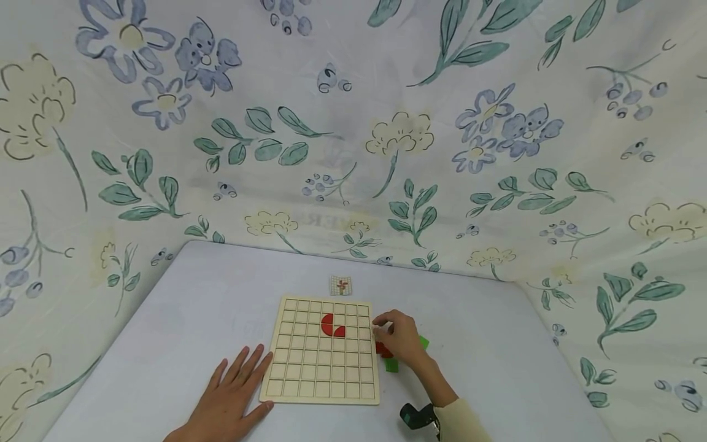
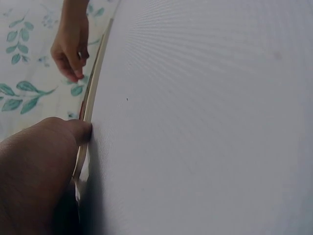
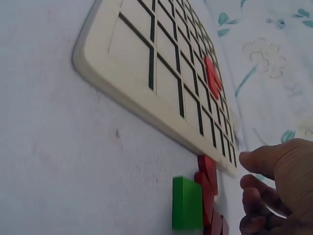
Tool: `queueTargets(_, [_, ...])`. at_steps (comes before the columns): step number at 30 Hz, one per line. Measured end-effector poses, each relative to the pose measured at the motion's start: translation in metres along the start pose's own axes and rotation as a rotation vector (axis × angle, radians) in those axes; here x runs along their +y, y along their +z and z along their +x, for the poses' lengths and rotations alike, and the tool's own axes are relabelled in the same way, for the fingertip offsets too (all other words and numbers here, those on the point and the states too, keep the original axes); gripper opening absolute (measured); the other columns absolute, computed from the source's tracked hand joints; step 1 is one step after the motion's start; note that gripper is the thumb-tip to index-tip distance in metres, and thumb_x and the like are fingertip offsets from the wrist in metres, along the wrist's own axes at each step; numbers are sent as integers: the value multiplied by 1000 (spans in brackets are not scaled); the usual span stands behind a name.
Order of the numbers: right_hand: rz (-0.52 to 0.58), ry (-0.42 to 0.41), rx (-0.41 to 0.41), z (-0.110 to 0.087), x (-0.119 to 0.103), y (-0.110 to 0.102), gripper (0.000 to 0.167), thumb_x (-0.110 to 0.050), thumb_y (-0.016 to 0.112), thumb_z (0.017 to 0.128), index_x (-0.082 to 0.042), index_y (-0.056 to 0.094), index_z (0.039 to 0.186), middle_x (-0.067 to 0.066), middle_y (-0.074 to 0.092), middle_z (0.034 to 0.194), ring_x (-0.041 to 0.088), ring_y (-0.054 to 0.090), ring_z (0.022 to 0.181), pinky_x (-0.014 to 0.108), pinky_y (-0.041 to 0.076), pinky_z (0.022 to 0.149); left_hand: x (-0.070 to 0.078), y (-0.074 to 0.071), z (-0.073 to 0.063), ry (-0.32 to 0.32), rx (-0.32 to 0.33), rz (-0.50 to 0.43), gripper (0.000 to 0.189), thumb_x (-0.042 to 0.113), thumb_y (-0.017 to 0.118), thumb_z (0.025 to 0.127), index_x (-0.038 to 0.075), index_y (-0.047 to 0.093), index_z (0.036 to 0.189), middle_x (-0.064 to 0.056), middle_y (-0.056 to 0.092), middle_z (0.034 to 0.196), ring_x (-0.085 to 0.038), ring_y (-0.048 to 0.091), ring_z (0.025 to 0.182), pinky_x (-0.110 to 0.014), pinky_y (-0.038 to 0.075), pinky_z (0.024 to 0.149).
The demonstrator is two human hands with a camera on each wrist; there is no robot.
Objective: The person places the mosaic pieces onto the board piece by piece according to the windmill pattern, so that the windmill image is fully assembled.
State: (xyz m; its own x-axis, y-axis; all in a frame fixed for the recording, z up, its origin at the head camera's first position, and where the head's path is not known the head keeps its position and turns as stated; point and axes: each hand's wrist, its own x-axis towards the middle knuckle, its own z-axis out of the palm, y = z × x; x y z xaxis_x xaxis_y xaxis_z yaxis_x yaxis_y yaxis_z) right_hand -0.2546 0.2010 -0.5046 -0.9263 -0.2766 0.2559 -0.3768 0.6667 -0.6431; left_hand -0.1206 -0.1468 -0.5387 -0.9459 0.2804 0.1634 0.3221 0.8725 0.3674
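Best steady the board (image 1: 310,356) with the spread left hand (image 1: 227,399); take red pieces (image 1: 383,350) near the right hand (image 1: 405,336) singly. I cannot tell whether its bent fingers pinch one.

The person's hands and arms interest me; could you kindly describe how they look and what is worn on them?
Both the left hand and the right hand are bare, with no gloves visible. The right arm has a plain cream sleeve, with a black, rounded device beside its cuff. No sleeve shows on the left in the head view.
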Motion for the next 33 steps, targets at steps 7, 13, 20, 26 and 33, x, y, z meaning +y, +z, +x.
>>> queueTargets(7, [-51, 126, 35, -6, 8, -10, 10, -3, 72, 85, -5, 72, 95, 3, 64, 90, 13, 53, 63, 24, 49, 50, 0, 0, 0, -3, -4, 6, 80, 59, 58, 91, 10, 39, 151, -12, 28, 159, -34, 18, 146, -60, 12, 111])
queueTargets(13, [-124, 170, 49, -10, 17, -17, 9, -5, 75, 84, -5, 73, 93, 3, 65, 87, 14, 52, 67, 26, 48, 56, 0, 1, 0, 4, 1, 11, 80, 59, 58, 91, 11, 38, 152, -12, 28, 159, -34, 18, 146, -60, 13, 111])
queueTargets(20, [-212, 234, 50, -13, 26, -19, 20, -18, 81, 81, -6, 75, 95, -1, 57, 78, 14, 50, 70, 28, 44, 58, 1, -1, 0, 2, -3, 15, 80, 59, 58, 91, 10, 38, 152, -13, 28, 159, -35, 18, 146, -60, 12, 111])
queueTargets(26, [-244, 253, 37, -14, 26, -18, 21, -23, 83, 80, -7, 76, 93, -2, 52, 74, 15, 47, 68, 27, 42, 54, 1, -2, 0, 3, 4, 30, 80, 59, 58, 91, 11, 38, 151, -13, 28, 158, -35, 18, 146, -60, 13, 111])
queueTargets(33, [-203, 239, 35, -10, 25, -18, 19, -18, 84, 78, -9, 71, 88, -1, 51, 76, 15, 48, 69, 27, 42, 56, 0, 1, 0, 9, 11, 29, 80, 59, 58, 91, 11, 38, 152, -12, 28, 159, -33, 17, 146, -59, 13, 111])
